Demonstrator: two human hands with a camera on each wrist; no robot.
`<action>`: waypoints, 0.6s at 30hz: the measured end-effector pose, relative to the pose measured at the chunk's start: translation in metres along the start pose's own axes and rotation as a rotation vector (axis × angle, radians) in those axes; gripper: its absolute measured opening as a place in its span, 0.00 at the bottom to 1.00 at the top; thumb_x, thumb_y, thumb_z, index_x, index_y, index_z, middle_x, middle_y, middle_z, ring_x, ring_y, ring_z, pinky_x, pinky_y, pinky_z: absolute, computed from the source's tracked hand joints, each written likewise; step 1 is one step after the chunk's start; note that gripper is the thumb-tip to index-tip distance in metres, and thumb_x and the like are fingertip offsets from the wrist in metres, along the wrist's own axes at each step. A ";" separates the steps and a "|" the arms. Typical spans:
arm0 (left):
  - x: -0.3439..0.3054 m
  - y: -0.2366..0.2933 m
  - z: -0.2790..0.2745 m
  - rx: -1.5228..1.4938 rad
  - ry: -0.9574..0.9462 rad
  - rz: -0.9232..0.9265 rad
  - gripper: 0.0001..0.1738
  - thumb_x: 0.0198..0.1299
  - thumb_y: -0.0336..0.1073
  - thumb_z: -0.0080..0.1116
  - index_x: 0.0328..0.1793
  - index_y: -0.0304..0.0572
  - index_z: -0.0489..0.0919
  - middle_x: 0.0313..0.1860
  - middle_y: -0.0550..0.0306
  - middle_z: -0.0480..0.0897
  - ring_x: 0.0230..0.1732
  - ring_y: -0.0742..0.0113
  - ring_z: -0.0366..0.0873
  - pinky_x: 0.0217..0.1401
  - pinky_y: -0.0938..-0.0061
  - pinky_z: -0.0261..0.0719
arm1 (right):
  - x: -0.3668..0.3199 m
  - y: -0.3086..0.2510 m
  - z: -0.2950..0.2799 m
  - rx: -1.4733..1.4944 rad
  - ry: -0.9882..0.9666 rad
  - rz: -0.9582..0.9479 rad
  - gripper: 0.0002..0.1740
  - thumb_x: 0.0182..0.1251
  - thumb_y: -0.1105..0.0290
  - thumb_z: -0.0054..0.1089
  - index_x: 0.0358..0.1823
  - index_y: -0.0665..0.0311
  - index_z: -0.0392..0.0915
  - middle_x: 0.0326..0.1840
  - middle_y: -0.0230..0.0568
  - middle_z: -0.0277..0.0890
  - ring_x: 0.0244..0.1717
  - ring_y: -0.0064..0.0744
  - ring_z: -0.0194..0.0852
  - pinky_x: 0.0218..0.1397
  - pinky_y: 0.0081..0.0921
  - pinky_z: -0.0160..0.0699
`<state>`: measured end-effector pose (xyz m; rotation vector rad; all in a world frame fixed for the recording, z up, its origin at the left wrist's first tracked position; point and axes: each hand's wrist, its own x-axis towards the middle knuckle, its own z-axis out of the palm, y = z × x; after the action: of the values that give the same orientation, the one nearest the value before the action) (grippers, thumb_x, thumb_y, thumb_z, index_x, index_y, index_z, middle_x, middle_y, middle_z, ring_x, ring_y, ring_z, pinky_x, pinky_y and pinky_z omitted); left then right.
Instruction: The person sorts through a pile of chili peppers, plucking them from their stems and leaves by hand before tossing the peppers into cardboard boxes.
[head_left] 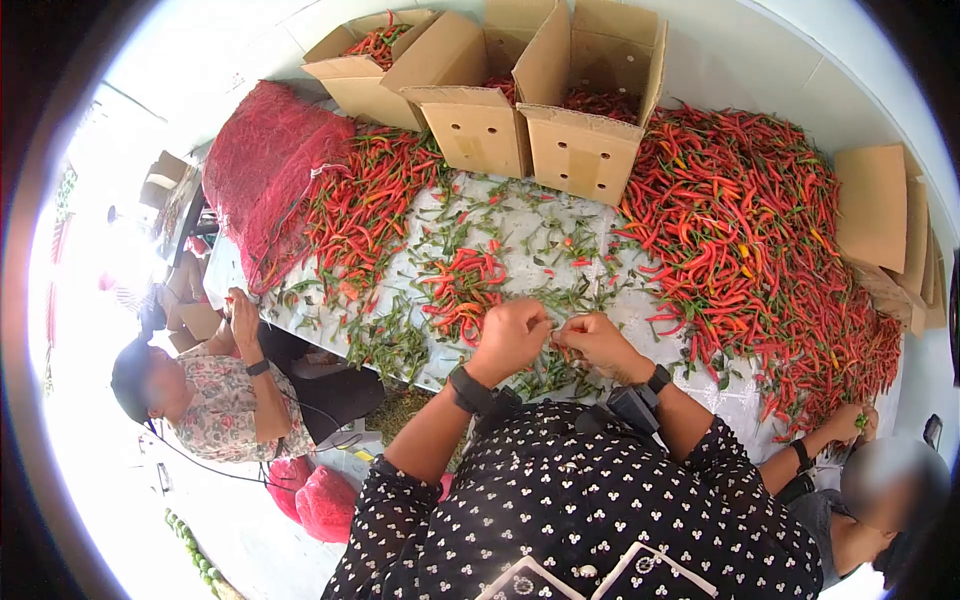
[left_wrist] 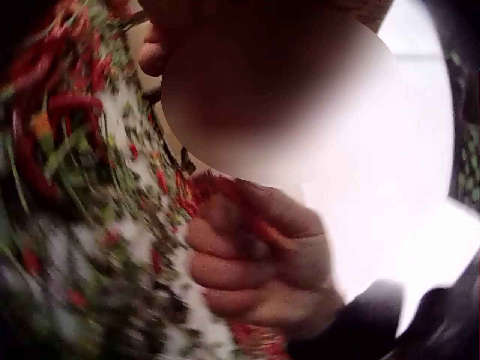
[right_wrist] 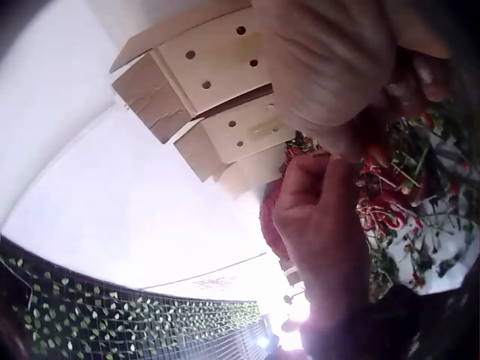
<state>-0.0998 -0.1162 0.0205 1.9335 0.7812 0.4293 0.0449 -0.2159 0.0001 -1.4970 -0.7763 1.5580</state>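
Observation:
Over the near edge of the table, my left hand (head_left: 508,338) and right hand (head_left: 606,346) meet fingertip to fingertip. Curled fingers of the right hand hold a red chili (left_wrist: 274,234), mostly hidden by the hand in the left wrist view. The left thumb and forefinger pinch at its stem end; in the right wrist view the left hand (right_wrist: 322,217) has its fingertips drawn together. Just beyond my left hand lies a small heap of red chilies (head_left: 465,285). Green stems (head_left: 390,345) and leaf bits are strewn around both hands.
A large chili pile (head_left: 740,220) covers the table's right side. Another pile (head_left: 360,200) lies left beside a red net sack (head_left: 265,160). Open cardboard boxes (head_left: 580,150) line the back. One person (head_left: 225,390) sits left, another (head_left: 850,500) right.

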 end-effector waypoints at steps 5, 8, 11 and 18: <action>-0.012 -0.022 -0.041 0.278 0.173 0.006 0.12 0.51 0.39 0.58 0.24 0.36 0.75 0.19 0.49 0.76 0.20 0.57 0.75 0.26 0.66 0.71 | -0.002 0.009 -0.014 0.321 -0.158 0.012 0.10 0.63 0.67 0.51 0.27 0.66 0.73 0.20 0.31 0.69 0.18 0.16 0.63 0.15 0.14 0.52; -0.025 -0.026 -0.054 0.322 0.034 -0.275 0.10 0.49 0.39 0.59 0.27 0.38 0.78 0.20 0.48 0.77 0.24 0.53 0.78 0.29 0.63 0.74 | -0.003 0.005 -0.016 0.513 -0.202 0.008 0.10 0.65 0.68 0.46 0.30 0.66 0.71 0.23 0.35 0.70 0.19 0.20 0.66 0.15 0.13 0.53; -0.036 -0.040 -0.034 0.405 0.027 0.024 0.08 0.46 0.35 0.58 0.31 0.41 0.78 0.28 0.48 0.78 0.29 0.50 0.77 0.33 0.61 0.75 | 0.004 0.004 -0.008 0.538 -0.204 0.046 0.10 0.66 0.68 0.44 0.30 0.65 0.70 0.24 0.36 0.71 0.20 0.21 0.68 0.15 0.14 0.55; -0.033 -0.029 -0.016 0.488 -0.086 0.161 0.20 0.42 0.31 0.60 0.45 0.41 0.73 0.39 0.46 0.74 0.38 0.46 0.75 0.40 0.60 0.73 | 0.015 0.028 -0.010 0.481 -0.198 0.057 0.11 0.67 0.65 0.45 0.40 0.66 0.71 0.27 0.37 0.73 0.23 0.23 0.71 0.15 0.15 0.60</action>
<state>-0.1433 -0.1187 0.0030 2.4642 0.7222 0.2620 0.0518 -0.2166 -0.0323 -1.0320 -0.4226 1.7994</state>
